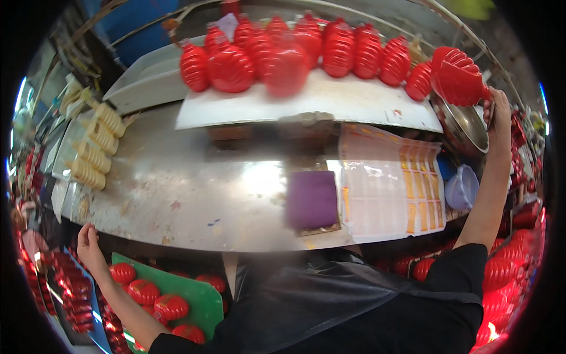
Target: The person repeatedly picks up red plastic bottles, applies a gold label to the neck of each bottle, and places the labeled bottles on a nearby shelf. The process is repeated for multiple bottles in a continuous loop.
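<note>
My right hand [501, 112] is raised at the far right, its fingers closed round the narrow neck of a red ribbed bottle [455, 76]. That bottle is tipped over on its side above a metal bowl [470, 127]. Out to the left, my left hand [89, 243] hovers by the front edge of the metal table [141, 200]. Its fingers are curled together, and nothing shows in them. Several more glossy red bottles [231, 68] stand in a row on a white board [259, 109] at the back of the table.
A purple pad [312, 199] lies beside a sheet of gold stickers [421, 194]. Right of them is a lilac bucket [463, 187]. Cream ribbed bottles [97, 150] stand at the table's left end. Red ribbed pieces [144, 291] rest by a green panel [206, 307] below the front edge.
</note>
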A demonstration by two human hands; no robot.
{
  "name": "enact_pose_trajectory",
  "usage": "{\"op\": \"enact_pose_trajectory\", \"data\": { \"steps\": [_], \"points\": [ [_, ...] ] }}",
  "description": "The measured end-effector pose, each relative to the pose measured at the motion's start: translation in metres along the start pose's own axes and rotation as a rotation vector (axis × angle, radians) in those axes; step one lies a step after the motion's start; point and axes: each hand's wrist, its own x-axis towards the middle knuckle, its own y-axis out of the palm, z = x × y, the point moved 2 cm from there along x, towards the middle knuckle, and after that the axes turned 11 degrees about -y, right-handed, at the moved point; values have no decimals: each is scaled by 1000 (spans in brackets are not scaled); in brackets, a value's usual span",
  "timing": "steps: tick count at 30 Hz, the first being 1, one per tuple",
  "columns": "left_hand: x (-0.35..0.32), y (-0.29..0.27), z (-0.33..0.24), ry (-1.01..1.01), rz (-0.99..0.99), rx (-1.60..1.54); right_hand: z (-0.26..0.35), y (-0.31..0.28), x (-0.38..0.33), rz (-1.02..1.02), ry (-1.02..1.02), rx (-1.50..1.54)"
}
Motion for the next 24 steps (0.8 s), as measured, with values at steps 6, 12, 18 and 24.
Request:
{"op": "enact_pose_trajectory", "data": {
  "steps": [6, 12, 18, 24],
  "points": [
    [-56, 131, -98, 182, 342, -85, -125, -104, 61, -238, -60, -410],
    [-120, 205, -168, 324, 474, 36, -172, -99, 65, 25, -95, -1247],
    [-161, 254, -188, 275, 556, -11, -176, -71, 74, 478, -146, -1403],
    [-185, 289, -191, 161, 661, -99, -186, -70, 72, 664, 365, -1281]
  ]
}}
